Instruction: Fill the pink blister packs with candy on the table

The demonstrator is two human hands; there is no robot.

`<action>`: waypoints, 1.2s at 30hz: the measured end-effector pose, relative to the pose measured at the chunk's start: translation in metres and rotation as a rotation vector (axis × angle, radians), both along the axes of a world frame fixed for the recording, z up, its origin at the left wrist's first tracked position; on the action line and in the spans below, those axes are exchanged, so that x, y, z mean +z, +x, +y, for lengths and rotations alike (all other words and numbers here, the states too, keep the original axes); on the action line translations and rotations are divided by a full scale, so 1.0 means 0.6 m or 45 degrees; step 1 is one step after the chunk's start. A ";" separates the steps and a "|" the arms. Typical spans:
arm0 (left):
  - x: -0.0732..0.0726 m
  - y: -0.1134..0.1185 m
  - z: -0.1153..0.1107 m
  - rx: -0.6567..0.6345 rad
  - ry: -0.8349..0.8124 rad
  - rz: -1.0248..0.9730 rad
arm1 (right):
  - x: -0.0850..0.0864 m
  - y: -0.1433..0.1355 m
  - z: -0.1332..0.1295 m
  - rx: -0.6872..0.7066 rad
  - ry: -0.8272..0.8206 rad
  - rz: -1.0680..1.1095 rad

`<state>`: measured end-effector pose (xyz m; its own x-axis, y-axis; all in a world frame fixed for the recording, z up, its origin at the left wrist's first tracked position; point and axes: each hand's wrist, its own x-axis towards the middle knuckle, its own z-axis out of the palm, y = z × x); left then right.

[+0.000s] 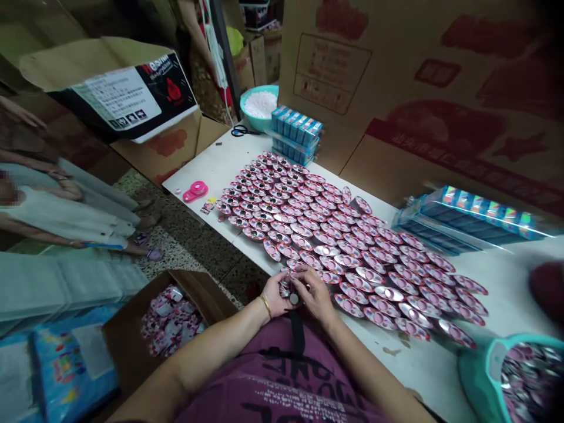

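The left hand (274, 295) is cupping small shiny pieces (285, 286), fingers half curled. The right hand (316, 295) is touching them, its hold unclear. Pink ovals (339, 225) are lying beyond the grip.

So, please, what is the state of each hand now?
Left hand: holding small shiny pieces.
Right hand: at those pieces; whether it grips one cannot be told.

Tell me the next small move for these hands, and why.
Probably use the right hand to set one of the small shiny pieces on a pink-centred oval. The left hand cups those pieces, the right hand is at them, and ovals toward the far left show dark-centred rounds that many nearer ovals lack.
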<state>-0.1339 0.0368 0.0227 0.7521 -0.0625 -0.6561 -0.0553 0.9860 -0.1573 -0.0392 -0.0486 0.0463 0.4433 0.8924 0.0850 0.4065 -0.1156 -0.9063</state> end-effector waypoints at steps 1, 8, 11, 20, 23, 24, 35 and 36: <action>-0.003 -0.005 0.016 -0.026 0.006 -0.003 | -0.001 -0.005 0.007 -0.068 -0.003 0.037; -0.014 -0.020 0.109 -0.371 0.060 0.086 | -0.002 -0.043 0.050 -0.067 -0.114 -0.111; -0.015 -0.018 0.127 -0.498 0.054 0.081 | -0.005 -0.053 0.065 -0.177 -0.209 -0.094; -0.039 -0.022 0.151 -0.653 0.054 -0.126 | -0.018 -0.045 0.073 -0.577 -0.173 0.455; -0.046 -0.036 0.170 -0.594 0.065 -0.133 | -0.032 -0.036 0.059 -0.671 -0.196 0.762; -0.048 -0.043 0.178 -0.563 0.068 -0.124 | -0.038 -0.032 0.054 -0.696 -0.205 0.831; -0.062 -0.120 0.227 -0.313 0.118 -0.016 | -0.069 -0.020 0.079 -0.284 -1.108 -0.509; -0.062 -0.122 0.227 -0.305 0.116 -0.019 | -0.068 -0.019 0.088 -0.256 -1.204 -0.566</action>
